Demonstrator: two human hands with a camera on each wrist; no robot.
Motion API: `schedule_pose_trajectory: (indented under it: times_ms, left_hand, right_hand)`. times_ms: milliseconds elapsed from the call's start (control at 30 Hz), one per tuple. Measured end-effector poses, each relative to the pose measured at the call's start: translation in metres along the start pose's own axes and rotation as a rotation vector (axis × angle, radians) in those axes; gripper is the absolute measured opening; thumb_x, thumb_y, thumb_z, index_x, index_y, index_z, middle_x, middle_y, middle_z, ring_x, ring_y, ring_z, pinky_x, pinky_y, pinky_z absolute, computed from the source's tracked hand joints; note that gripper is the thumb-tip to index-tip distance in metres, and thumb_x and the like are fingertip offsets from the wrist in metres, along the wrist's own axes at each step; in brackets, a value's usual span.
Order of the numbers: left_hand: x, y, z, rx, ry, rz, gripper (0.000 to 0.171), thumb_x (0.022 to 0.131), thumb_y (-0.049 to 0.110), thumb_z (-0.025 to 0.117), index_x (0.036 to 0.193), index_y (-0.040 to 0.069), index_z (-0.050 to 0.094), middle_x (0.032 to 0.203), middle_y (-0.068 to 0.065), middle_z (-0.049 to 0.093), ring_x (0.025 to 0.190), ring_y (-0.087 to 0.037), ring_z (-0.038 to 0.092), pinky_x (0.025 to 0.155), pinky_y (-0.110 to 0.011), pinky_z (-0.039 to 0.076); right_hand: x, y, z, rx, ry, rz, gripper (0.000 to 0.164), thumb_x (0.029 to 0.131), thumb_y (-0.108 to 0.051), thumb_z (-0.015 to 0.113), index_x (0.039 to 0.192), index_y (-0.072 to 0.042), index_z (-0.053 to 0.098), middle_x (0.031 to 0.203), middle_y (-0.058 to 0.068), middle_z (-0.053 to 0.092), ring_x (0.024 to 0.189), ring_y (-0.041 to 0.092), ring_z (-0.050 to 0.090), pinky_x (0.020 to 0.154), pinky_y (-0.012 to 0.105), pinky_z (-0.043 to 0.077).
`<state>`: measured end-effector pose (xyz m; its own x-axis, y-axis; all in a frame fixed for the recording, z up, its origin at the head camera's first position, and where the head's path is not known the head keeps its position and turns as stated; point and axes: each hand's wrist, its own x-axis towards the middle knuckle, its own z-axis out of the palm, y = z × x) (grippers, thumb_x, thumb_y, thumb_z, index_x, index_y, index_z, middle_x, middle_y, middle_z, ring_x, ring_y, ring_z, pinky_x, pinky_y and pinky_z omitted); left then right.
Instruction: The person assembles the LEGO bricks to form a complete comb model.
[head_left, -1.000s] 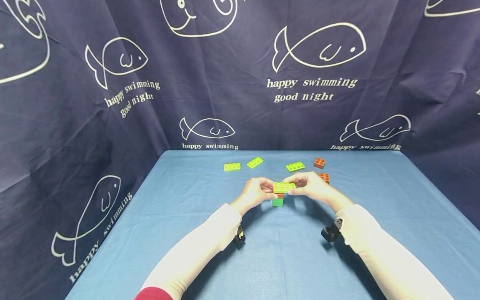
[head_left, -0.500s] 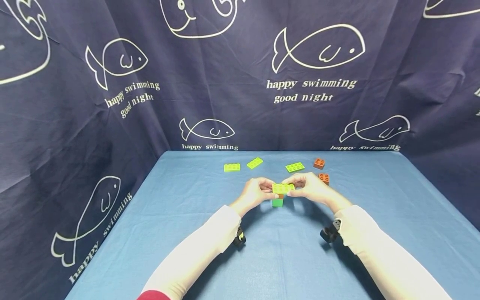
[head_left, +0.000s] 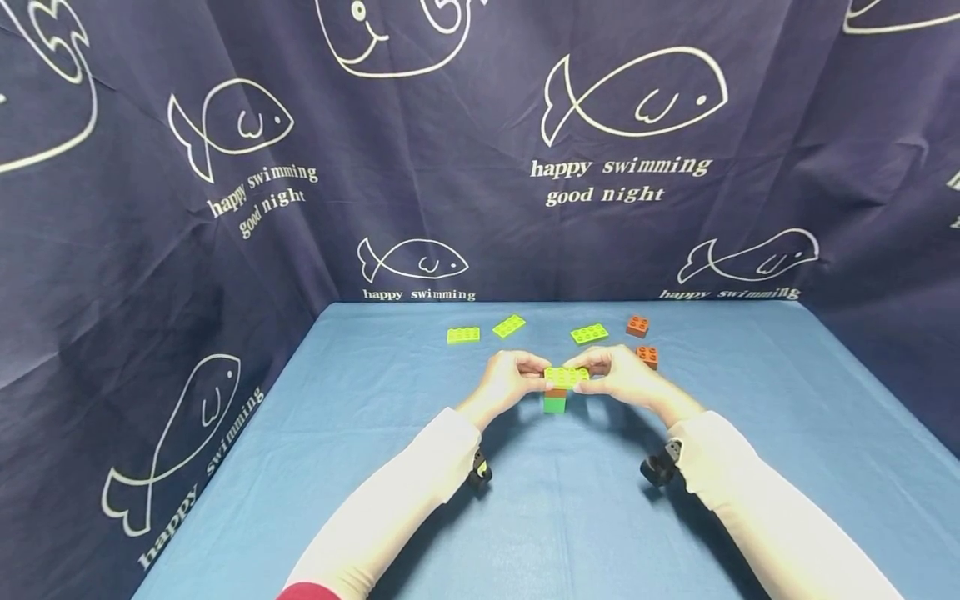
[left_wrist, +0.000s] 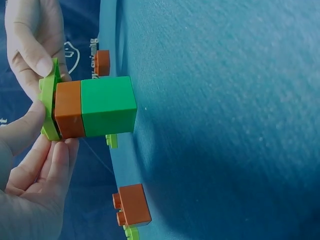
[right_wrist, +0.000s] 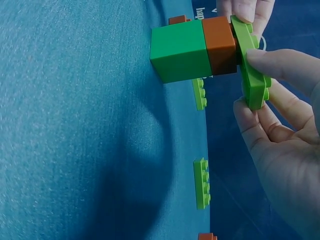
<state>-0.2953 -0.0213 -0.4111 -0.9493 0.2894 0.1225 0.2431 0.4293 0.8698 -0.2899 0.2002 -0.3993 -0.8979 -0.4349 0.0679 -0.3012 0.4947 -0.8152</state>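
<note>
In the middle of the table stands a stack with a green brick (head_left: 555, 405) at the bottom and an orange-brown brick (left_wrist: 69, 109) on it. A lime-green studded plate (right_wrist: 255, 85) lies across the top, slightly tilted, with a narrow gap under part of it in the right wrist view. My left hand (head_left: 504, 386) pinches the plate's left end, thumb on the near side and fingers behind. My right hand (head_left: 628, 377) grips its right end in the same manner. The plate reaches out to the right past the bricks below.
Three more lime plates lie at the back: one at left (head_left: 463, 335), one angled (head_left: 509, 326), one nearer the right (head_left: 589, 334). Two orange-brown bricks, a rear one (head_left: 637, 326) and a nearer one (head_left: 647, 357), sit beyond my right hand. A dark fish-print curtain (head_left: 495, 208) borders the blue table (head_left: 525, 517).
My left thumb has moved up from the orange-brown brick to the lime plate, uncovering more of that brick. The right hand keeps its hold with hardly any movement.
</note>
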Motion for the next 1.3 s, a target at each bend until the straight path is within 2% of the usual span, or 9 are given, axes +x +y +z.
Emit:
schedule_pose_trajectory:
  times_ms: [367,567,700,900,1167,1300]
  left_hand:
    - [-0.0005,-0.0010,-0.0003,-0.030,-0.002,-0.011,0.028,0.074,0.007,0.083,0.101,0.005,0.075,0.094,-0.010,0.076,0.085,-0.016,0.072,0.070,-0.019,0.056]
    - [-0.0006,-0.0014,-0.0008,-0.046,-0.008,-0.019,0.027,0.075,0.006,0.082,0.101,0.005,0.075,0.095,-0.011,0.075,0.086,-0.017,0.073,0.071,-0.020,0.056]
    - [0.0000,-0.0015,-0.0011,-0.038,-0.014,-0.009,0.027,0.075,0.007,0.082,0.101,0.005,0.075,0.094,-0.010,0.076,0.086,-0.016,0.072,0.070,-0.019,0.056]
    - [-0.0010,-0.0044,-0.0018,-0.035,-0.031,-0.002,0.024,0.075,0.007,0.082,0.099,0.006,0.075,0.093,-0.010,0.076,0.084,-0.015,0.071,0.070,-0.019,0.055]
    - [-0.0008,-0.0019,-0.0017,0.007,-0.014,0.006,0.026,0.076,0.008,0.082,0.100,0.007,0.075,0.093,-0.009,0.076,0.084,-0.014,0.071,0.069,-0.018,0.054]
    - [-0.0011,-0.0009,-0.0026,0.029,-0.023,0.038,0.026,0.076,0.008,0.082,0.101,0.006,0.075,0.094,-0.010,0.076,0.085,-0.016,0.072,0.069,-0.017,0.054]
  right_hand:
    - [-0.0003,-0.0023,0.0010,-0.007,0.004,0.025,0.041,0.081,-0.014,0.077,0.120,-0.005,0.068,0.121,0.015,0.067,0.113,0.030,0.063,0.101,0.052,0.046]
    - [0.0012,0.0007,0.0018,-0.002,0.009,0.003,0.040,0.081,-0.012,0.078,0.119,-0.003,0.068,0.119,0.016,0.068,0.109,0.029,0.064,0.097,0.048,0.049]
    - [0.0004,0.0024,0.0025,-0.006,0.020,-0.003,0.040,0.081,-0.014,0.078,0.118,-0.003,0.068,0.119,0.016,0.068,0.108,0.029,0.065,0.096,0.046,0.050]
    - [-0.0026,0.0016,0.0056,-0.013,0.025,0.004,0.041,0.081,-0.016,0.078,0.119,-0.003,0.068,0.119,0.015,0.068,0.109,0.030,0.064,0.097,0.049,0.049]
    - [-0.0025,0.0031,0.0061,-0.010,0.035,-0.016,0.040,0.084,-0.017,0.076,0.119,-0.003,0.067,0.120,0.016,0.067,0.113,0.032,0.061,0.099,0.050,0.047]
    - [-0.0037,0.0048,0.0080,-0.022,0.044,-0.021,0.039,0.084,-0.017,0.076,0.119,-0.003,0.066,0.120,0.016,0.067,0.109,0.031,0.063,0.097,0.049,0.049]
